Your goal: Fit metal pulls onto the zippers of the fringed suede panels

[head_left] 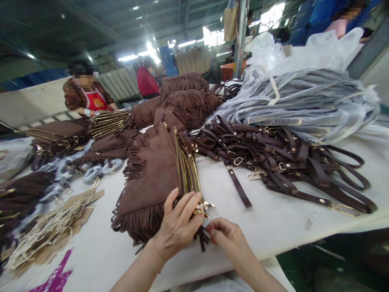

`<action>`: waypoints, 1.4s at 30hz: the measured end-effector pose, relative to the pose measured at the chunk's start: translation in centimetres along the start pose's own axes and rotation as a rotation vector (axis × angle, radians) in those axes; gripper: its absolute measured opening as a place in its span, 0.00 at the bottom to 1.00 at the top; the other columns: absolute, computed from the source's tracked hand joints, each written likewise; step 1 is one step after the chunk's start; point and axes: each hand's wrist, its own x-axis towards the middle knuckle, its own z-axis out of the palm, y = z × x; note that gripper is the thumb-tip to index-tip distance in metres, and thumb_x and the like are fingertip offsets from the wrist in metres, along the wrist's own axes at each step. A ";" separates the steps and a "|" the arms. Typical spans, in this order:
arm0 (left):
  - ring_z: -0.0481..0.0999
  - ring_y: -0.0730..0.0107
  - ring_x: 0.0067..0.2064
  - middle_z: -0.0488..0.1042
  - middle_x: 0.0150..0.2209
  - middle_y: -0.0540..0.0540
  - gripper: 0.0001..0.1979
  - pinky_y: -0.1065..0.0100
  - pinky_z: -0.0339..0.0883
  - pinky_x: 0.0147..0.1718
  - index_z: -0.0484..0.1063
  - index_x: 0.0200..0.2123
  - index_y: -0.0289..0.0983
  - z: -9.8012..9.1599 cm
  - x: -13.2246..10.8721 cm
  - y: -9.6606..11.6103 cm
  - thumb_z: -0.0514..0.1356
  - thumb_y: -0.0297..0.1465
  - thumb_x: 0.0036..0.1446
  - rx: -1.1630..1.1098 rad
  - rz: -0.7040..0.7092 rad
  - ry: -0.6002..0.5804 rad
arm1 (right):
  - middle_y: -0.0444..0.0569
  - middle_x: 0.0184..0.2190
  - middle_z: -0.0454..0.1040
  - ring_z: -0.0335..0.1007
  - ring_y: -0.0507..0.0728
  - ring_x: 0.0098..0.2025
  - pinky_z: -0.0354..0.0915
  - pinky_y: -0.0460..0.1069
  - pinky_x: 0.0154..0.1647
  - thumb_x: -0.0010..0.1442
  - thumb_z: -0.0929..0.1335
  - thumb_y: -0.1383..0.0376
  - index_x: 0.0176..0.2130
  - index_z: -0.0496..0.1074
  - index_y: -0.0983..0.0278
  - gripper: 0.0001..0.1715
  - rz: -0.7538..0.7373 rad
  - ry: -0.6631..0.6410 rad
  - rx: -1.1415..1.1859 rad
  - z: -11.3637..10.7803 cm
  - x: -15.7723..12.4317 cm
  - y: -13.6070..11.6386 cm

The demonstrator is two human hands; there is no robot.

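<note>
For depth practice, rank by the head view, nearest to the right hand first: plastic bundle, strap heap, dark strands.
1. Dark strands: just left of the right hand.
2. Strap heap: ahead, rightward.
3. Plastic bundle: behind the heap.

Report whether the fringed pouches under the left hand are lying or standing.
Lying: the top fringed pouch faces broad side up, with gold zippers layered along one edge.

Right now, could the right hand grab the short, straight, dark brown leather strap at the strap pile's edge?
Probably yes: only bare white tabletop shows between the right hand and the strap. But it seems busy with thin, dark brown strips, so it may need to let go first.
</note>
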 end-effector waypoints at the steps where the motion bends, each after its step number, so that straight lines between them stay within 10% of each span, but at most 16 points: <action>1: 0.69 0.63 0.50 0.73 0.47 0.41 0.02 0.51 0.46 0.58 0.71 0.29 0.36 0.1 0.0 0.0 0.60 0.25 0.51 -0.001 -0.011 0.013 | 0.43 0.19 0.64 0.58 0.52 0.24 0.55 0.47 0.27 0.44 0.64 0.58 0.25 0.67 0.66 0.12 -0.023 0.009 0.024 0.1 0.1 0.0; 42: 0.66 0.63 0.54 0.74 0.46 0.44 0.07 0.52 0.44 0.59 0.71 0.29 0.36 -0.3 -0.7 -0.4 0.54 0.23 0.56 -0.135 0.016 0.005 | 0.42 0.19 0.61 0.54 0.49 0.24 0.51 0.46 0.27 0.45 0.67 0.53 0.24 0.65 0.68 0.19 0.021 -0.024 0.139 0.5 1.4 -2.4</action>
